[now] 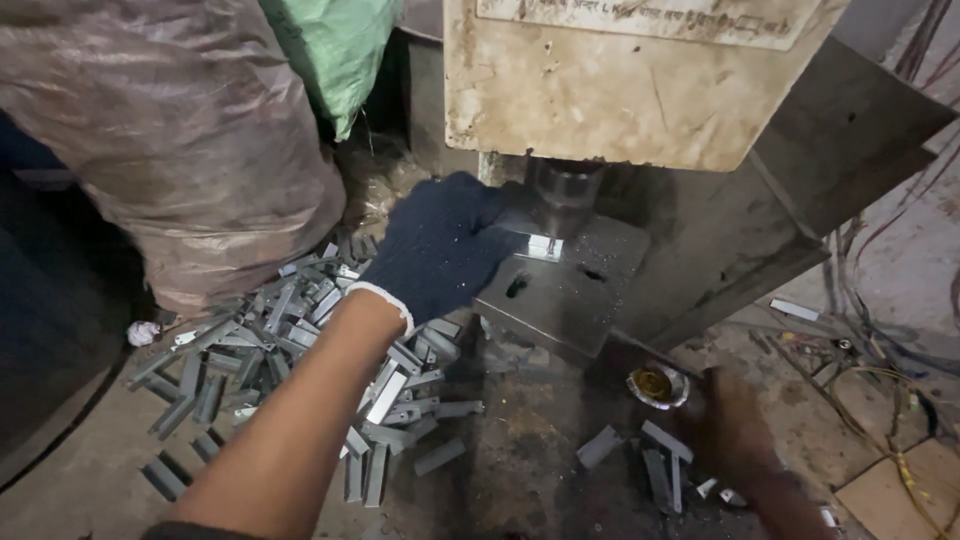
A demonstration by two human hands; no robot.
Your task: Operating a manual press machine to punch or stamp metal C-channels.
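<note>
Our gloved left hand [437, 245] pinches a small bright strip [545, 246] flat on the die [560, 290], right under the ram [565, 195], so it sits square. Our bare right hand [735, 425] rests spread by loose pieces [655, 465]; the pile [300, 350] lies within left reach

Two hands are showing: one gloved left hand [440, 245] and one bare right hand [735, 430]. One press machine [620, 80] is standing with one ram [565, 195], one die plate [560, 290] and one bright metal piece [545, 246] lying under the ram. Flat grey metal strips are lying in one large pile [300, 350], too many to count, with about six more in a small cluster [650, 465]; one small round tin [656, 385], one plastic-wrapped sack [170, 130] and one green sack [335, 55] are also showing.
</note>
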